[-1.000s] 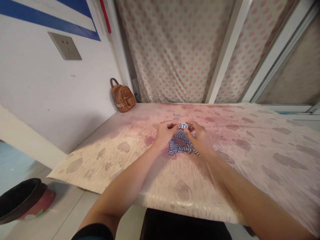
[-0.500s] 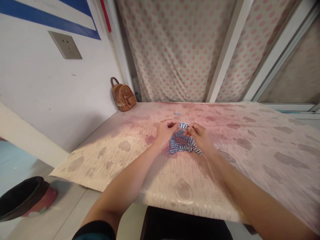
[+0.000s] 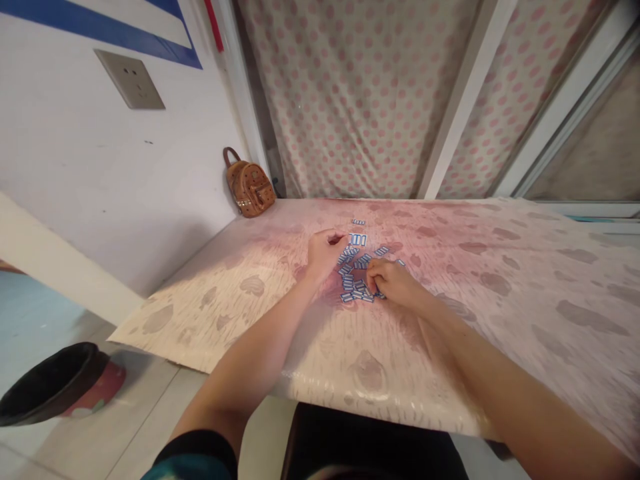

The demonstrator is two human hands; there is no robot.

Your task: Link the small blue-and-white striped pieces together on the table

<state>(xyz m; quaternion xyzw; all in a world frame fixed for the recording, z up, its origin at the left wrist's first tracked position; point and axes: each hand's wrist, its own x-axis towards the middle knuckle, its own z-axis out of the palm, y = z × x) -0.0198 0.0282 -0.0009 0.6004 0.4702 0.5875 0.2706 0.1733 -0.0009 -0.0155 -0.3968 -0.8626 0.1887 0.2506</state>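
Observation:
Between the thumb and finger of my left hand (image 3: 324, 255) is one end of a short row of blue-and-white rectangular pieces (image 3: 357, 239), raised above the table. Below it lies a loose heap of similar small pieces (image 3: 347, 281), white with blue edges. My right hand (image 3: 391, 280) is down at the heap's right side, fingers curled and pressed together; whatever they hold, if anything, is hidden. A few pieces (image 3: 381, 251) lie just beyond that hand. Farther back, a separate short row of pieces (image 3: 359, 221) rests on the table.
A patterned cloth covers the table (image 3: 250, 333). At its far left corner a small brown backpack (image 3: 253, 189) leans by the wall. A dark-lined bin (image 3: 95, 387) stands on the floor at left. A dotted curtain (image 3: 350, 100) hangs behind the table.
My right hand has let go of the raised row and moved down to the heap. The left hand still holds the row, slightly farther left. The heap's pieces near the right hand have shifted.

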